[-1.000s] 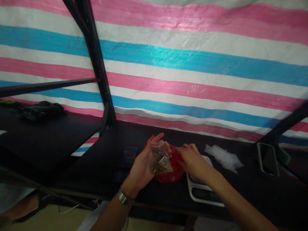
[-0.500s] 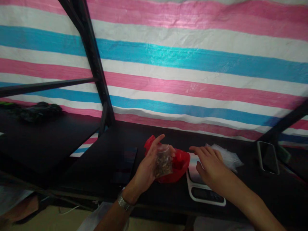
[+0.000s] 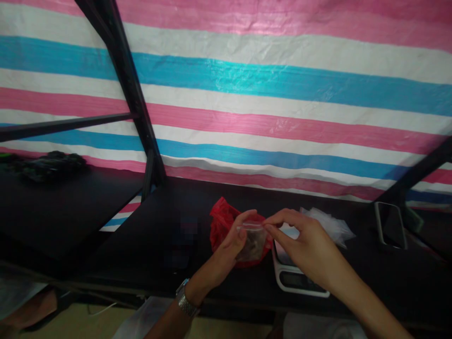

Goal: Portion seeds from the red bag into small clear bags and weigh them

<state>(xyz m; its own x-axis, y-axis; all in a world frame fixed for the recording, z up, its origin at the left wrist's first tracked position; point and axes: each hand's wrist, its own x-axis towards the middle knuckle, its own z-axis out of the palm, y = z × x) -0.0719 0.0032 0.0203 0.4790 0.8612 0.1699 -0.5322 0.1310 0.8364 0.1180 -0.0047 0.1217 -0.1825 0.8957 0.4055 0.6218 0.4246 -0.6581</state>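
A small clear zip-lock bag with brownish bits inside is held up between my two hands. My left hand, with a metal-band watch on the wrist, grips the bag's left side, thumb near the zip strip. My right hand pinches the top right corner of the bag between thumb and forefinger. Behind and below the bag lies a crumpled red plastic bag. Partly under my right hand sits a white digital scale with a shiny top plate; its display is dark.
Several clear empty bags lie heaped behind the scale on the black tabletop. A phone rests at the right by a dark frame post. Black netting-like stuff is on the left table. A striped sheet hangs behind.
My right hand has moved left from over the scale and closed on the zip-lock bag's top corner. My left hand has shifted slightly right with the bag.
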